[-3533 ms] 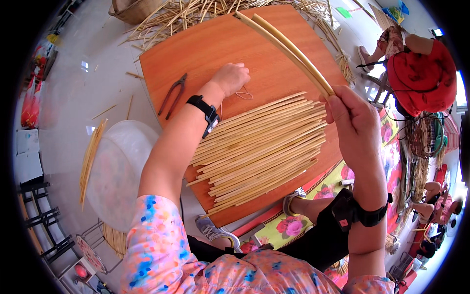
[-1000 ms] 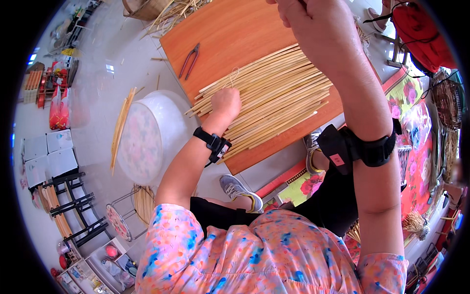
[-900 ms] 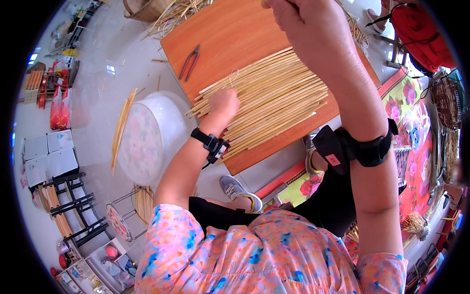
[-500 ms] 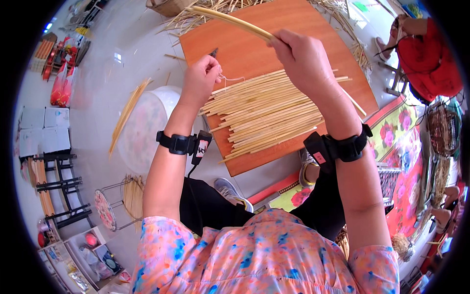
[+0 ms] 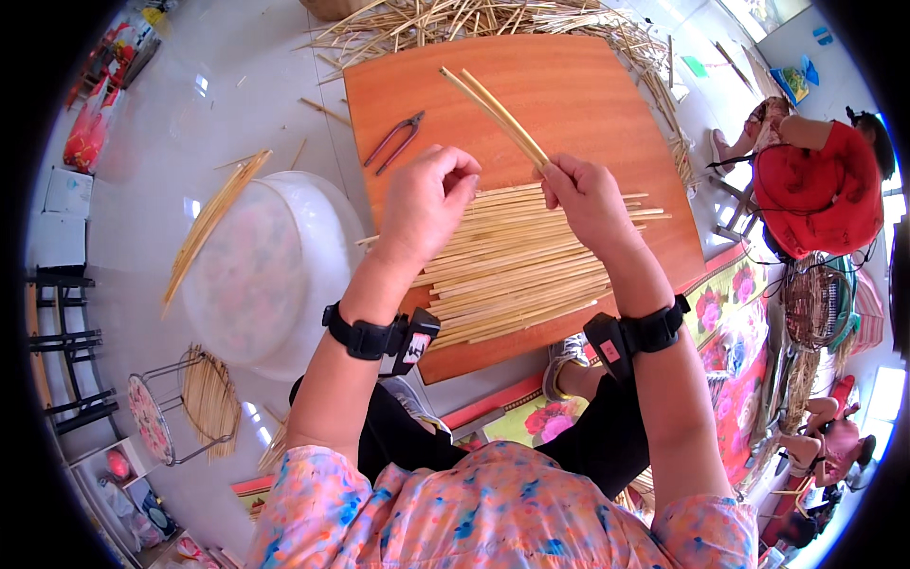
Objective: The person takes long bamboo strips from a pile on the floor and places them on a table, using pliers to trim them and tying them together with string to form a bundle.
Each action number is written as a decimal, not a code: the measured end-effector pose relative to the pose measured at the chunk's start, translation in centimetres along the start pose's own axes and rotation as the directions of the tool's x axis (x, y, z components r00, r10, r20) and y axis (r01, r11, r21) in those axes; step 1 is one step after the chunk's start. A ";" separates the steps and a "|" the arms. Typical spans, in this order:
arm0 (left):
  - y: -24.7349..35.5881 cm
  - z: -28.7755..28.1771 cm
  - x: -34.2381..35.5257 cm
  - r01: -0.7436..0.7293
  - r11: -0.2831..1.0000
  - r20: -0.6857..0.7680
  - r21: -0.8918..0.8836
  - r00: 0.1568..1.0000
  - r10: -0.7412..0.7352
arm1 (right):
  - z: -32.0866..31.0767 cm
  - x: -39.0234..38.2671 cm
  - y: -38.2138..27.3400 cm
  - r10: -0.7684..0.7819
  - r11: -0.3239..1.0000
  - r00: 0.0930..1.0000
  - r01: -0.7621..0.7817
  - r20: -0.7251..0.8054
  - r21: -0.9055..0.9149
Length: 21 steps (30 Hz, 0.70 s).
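Observation:
Pale straw stalks (image 5: 498, 112), two of them visible, stick up and away to the left from my right hand (image 5: 590, 197), which pinches them at their near end. My left hand (image 5: 424, 201) is curled with its fingertips together, level with the right and a little apart from it; whatever it may hold is hidden. Below both hands, a row of straw stalks (image 5: 521, 270) lies side by side on the orange-brown wooden table (image 5: 398, 76). Left of it, beyond my left hand, rest red-handled cutters (image 5: 394, 142).
Loose straw (image 5: 493, 17) heaps along the table's far edge. To the left stand a round whitish translucent tub (image 5: 275, 266) with a straw bundle (image 5: 218, 223) on its rim, and a wire-framed stool (image 5: 185, 408). A person in red (image 5: 820, 194) sits at the right.
My right hand has come down and nearer with the stalks, which now point more away from me. My left hand has moved right, uncovering the cutters; the thin thread at its fingers no longer shows.

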<state>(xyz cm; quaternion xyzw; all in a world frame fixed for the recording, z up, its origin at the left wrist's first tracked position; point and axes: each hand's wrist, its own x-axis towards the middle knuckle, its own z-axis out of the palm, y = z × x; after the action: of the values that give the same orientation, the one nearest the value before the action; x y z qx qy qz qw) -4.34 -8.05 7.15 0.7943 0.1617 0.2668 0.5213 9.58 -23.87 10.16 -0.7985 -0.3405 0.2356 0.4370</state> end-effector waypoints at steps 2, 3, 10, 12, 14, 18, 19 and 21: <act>0.5 0.0 0.1 -0.032 0.998 -0.001 0.048 0.999 0.032 | 0.4 0.3 0.1 0.007 1.000 1.000 -0.007 0.013 0.014; 0.7 0.0 0.1 -0.048 0.996 0.002 0.072 0.999 0.048 | 0.6 0.4 -0.1 0.023 1.000 1.000 -0.024 0.021 0.014; -0.3 -0.3 0.3 -0.196 0.892 0.077 0.407 0.981 0.180 | 1.8 1.8 1.1 0.061 0.989 0.995 -0.071 0.079 0.127; -0.5 -0.5 0.4 -0.173 0.878 0.094 0.447 0.985 0.146 | 2.1 2.1 1.2 0.067 0.986 0.994 -0.079 0.084 0.145; -0.6 -0.5 0.5 -0.151 0.880 0.112 0.451 0.987 0.112 | 2.3 2.3 1.3 0.073 0.985 0.994 -0.084 0.082 0.147; -1.1 -0.4 0.8 -0.145 0.920 0.130 0.364 0.986 0.104 | 2.4 2.5 1.2 0.063 0.989 0.993 -0.076 0.096 0.130; -1.3 -0.5 0.8 -0.155 0.929 0.129 0.336 0.985 0.117 | 2.4 2.5 1.2 0.065 0.989 0.994 -0.076 0.092 0.127; -1.5 -0.4 0.8 -0.141 0.952 0.128 0.271 0.986 0.109 | 2.5 2.6 1.5 0.069 0.990 0.994 -0.079 0.085 0.119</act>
<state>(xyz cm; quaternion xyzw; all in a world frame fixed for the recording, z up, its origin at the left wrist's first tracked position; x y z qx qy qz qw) -3.88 -6.71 6.10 0.8821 0.1177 0.2292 0.3944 10.09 -21.16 7.45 -0.7721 -0.3129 0.3042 0.4621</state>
